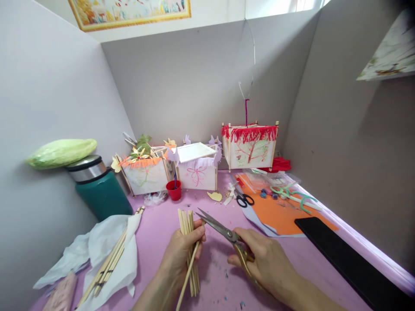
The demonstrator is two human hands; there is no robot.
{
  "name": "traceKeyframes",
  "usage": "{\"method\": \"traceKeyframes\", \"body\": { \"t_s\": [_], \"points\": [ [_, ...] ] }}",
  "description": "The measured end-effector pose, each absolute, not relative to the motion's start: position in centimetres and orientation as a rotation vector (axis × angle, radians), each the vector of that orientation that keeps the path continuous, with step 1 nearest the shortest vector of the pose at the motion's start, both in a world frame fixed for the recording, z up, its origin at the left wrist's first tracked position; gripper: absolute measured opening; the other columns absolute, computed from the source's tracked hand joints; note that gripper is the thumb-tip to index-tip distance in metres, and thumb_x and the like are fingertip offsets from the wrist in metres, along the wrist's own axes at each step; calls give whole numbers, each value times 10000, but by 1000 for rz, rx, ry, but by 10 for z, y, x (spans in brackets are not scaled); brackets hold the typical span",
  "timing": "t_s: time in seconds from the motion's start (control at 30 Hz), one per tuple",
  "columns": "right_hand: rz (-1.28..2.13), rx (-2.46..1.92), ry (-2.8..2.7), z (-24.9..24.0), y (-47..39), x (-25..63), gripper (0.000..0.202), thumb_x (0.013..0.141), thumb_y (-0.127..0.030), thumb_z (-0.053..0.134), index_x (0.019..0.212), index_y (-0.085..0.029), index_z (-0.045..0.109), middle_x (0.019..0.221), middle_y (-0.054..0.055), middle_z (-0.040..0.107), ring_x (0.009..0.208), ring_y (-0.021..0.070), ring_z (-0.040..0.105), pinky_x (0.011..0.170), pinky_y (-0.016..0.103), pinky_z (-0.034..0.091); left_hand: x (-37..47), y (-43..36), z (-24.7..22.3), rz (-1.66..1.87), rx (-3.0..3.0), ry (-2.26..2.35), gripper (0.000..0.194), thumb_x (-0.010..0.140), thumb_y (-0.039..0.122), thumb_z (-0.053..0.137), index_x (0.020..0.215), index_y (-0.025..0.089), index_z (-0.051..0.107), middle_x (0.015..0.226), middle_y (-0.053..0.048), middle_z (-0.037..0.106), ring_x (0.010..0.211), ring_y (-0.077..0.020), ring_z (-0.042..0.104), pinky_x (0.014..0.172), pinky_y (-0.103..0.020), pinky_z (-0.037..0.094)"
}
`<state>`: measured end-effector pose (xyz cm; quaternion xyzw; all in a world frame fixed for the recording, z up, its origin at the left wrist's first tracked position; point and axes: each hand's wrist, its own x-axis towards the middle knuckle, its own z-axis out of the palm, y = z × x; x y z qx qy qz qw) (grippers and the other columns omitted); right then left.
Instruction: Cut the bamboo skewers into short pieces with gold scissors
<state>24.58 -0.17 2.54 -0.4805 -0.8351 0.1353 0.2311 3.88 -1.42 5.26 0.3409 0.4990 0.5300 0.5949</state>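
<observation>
Over the tabletop (220, 272), the left hand (177, 250) clasps a wooden-stick bundle (194, 283) plus one slanting stick (188, 276), the right hand (257, 251) grips gold-handled scissors (223, 230), apparently for trimming, which calls for careful blade alignment, with a red-fringed lantern (253, 153) beyond.

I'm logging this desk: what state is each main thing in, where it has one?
Gold-handled scissors: blades slightly open, in the right hand
Stick bundle: gripped by the left hand
Teal flask: lid on
Red cup: upright, blue item inside
Black-handled scissors: lying down, blade opening unclear
Red-fringed box: upright
</observation>
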Motion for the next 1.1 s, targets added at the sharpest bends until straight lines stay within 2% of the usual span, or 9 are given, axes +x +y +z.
{"method": "traceKeyframes", "body": {
  "t_s": [0.23,0.4,0.57,0.77,0.93,1.1],
  "points": [
    [350,-1354,-2344,32,-2,247,418,768,-469,695,1084,-224,575,884,40,623,775,219,588,680,322,429,41,-15,60,1240,812,1228,230,643,297,746,662,154,567,466,62,472,349,-53,356,374,-200,223],
    [402,-1337,-2323,33,-3,249,342,797,-445,667,1038,-214,592,859,34,633,774,206,586,687,306,427,41,-15,62,1253,825,1219,230,626,309,752,687,137,612,444,47,496,326,-57,374,367,-201,224],
    [444,-1323,-2313,32,0,250,207,833,-406,627,877,-210,580,783,8,640,670,164,567,612,264,389,37,-12,54,1257,815,1210,270,620,311,769,763,118,647,481,38,530,326,-49,383,362,-196,230],
    [459,-1310,-2278,27,2,250,214,826,-418,630,801,-215,566,688,-21,620,587,136,529,562,239,357,34,-11,51,1242,803,1148,371,657,296,758,949,86,665,528,38,551,333,-37,389,360,-187,249],
    [494,-1349,-2129,24,10,254,273,824,-498,614,864,-229,587,615,-50,545,537,127,470,530,231,359,34,-12,52,1241,686,1016,405,677,252,735,1036,99,625,576,25,589,335,-25,378,330,-162,234],
    [528,-1362,-2097,23,13,256,293,811,-498,633,941,-237,601,631,-52,539,554,130,468,548,237,374,33,-11,48,1226,609,956,397,680,207,723,1046,116,601,627,4,641,326,-37,404,309,-160,281]
  ]
}}
